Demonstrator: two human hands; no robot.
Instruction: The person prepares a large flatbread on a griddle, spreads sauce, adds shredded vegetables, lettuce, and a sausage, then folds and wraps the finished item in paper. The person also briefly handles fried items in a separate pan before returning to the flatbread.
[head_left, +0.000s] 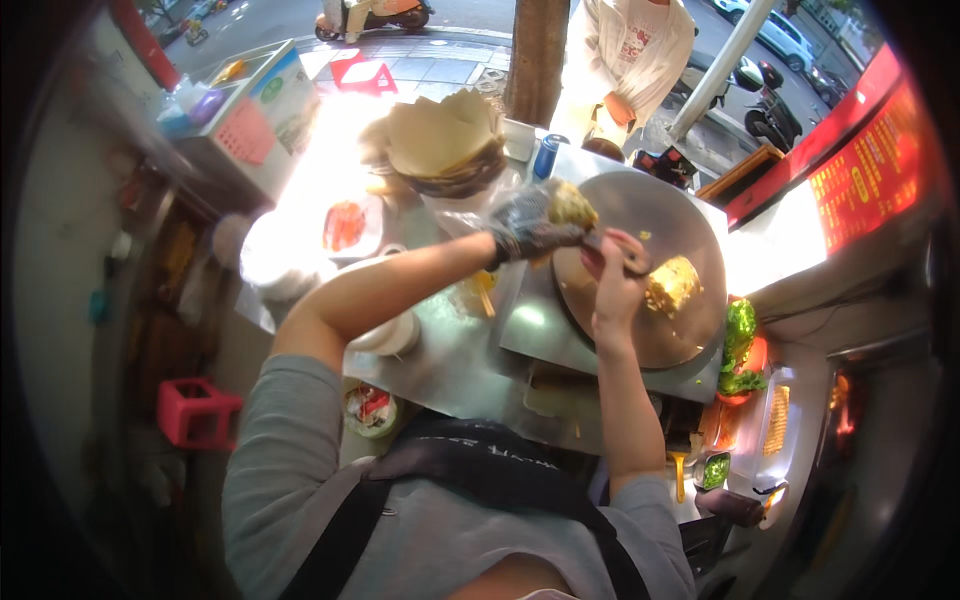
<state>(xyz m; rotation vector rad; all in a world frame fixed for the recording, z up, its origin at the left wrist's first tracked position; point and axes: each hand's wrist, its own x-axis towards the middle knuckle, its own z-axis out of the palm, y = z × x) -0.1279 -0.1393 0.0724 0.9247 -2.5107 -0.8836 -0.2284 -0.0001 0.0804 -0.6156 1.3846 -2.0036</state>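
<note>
My left hand (529, 225), in a dark glove with clear plastic over it, grips a piece of folded, browned pancake (574, 205) above the round griddle (637, 202). Bare and close beside it, my right hand (616, 289) is closed around the handle of a scraper-like tool (637, 261). The tool's far end is blurred and partly hidden at the left hand, so I cannot tell whether it touches the food. A second piece of folded pancake (673, 286) lies on the griddle, right of my right wrist, with crumbs around it.
Paper bags (442, 135) stand behind my left hand, near a blue can (550, 155). Lettuce (740, 330) and a tub of chopped greens (715, 470) sit at the right. A tray of reddish food (345, 226) is at left. A person (626, 67) stands beyond the counter.
</note>
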